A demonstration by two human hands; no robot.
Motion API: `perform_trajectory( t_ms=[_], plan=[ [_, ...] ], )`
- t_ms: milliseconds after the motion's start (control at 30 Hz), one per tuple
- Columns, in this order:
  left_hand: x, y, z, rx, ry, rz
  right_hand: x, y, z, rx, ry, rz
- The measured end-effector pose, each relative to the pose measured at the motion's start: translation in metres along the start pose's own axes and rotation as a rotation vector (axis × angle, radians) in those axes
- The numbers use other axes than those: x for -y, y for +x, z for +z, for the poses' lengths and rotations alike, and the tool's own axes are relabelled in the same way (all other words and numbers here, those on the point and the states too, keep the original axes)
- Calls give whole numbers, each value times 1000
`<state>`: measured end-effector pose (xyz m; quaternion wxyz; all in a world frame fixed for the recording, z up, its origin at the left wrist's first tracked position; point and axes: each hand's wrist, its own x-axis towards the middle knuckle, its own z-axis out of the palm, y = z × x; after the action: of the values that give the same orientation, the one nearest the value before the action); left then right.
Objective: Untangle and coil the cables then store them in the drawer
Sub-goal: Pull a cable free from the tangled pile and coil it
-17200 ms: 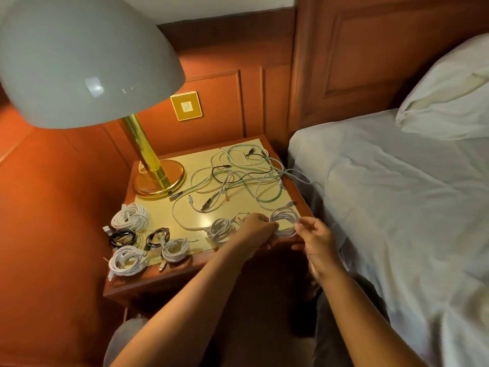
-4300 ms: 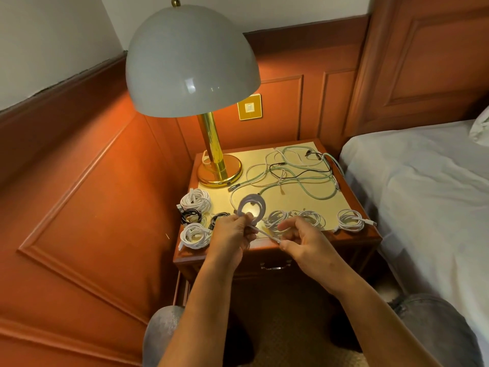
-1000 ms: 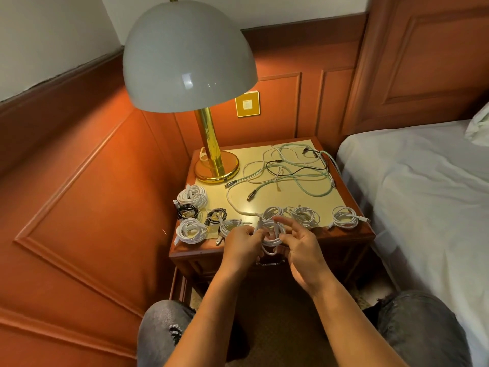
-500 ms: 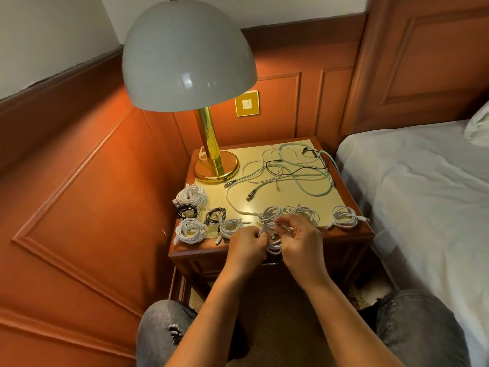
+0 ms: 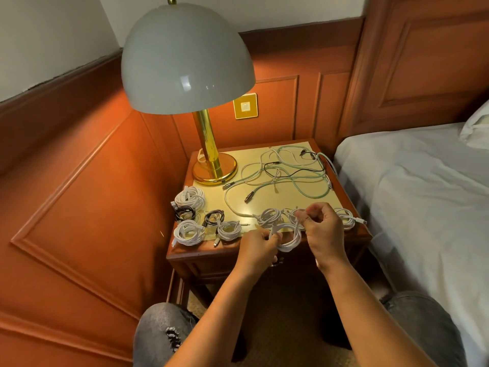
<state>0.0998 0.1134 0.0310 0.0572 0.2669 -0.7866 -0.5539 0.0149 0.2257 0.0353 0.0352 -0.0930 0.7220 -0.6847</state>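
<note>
I hold a white cable coil (image 5: 287, 239) at frame centre, above the counter's (image 5: 254, 205) front edge. Finished white and black coils (image 5: 189, 231) lie along that edge. Tangled loose cables (image 5: 288, 168) sprawl behind them. The drawer (image 5: 211, 268) is closed.

bare forearms, grey jeans (image 5: 164, 337) (ripped knee)

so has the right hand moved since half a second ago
Yes. The right hand has lifted back over the nightstand top, away from its front edge, pulling the white cable end up while the left hand holds the coil.
</note>
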Motion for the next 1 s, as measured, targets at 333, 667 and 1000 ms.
perform_trajectory(
  t_ms=[333,667,1000],
  plan=[
    [-13,14,21,97,-321,-132,-21,-7,-29,145,-190,-78],
    [-15,49,60,-35,-479,-146,-30,58,-33,111,-254,92],
    [-7,86,88,-265,-205,-199,-47,127,-21,305,-540,53]
  ],
)
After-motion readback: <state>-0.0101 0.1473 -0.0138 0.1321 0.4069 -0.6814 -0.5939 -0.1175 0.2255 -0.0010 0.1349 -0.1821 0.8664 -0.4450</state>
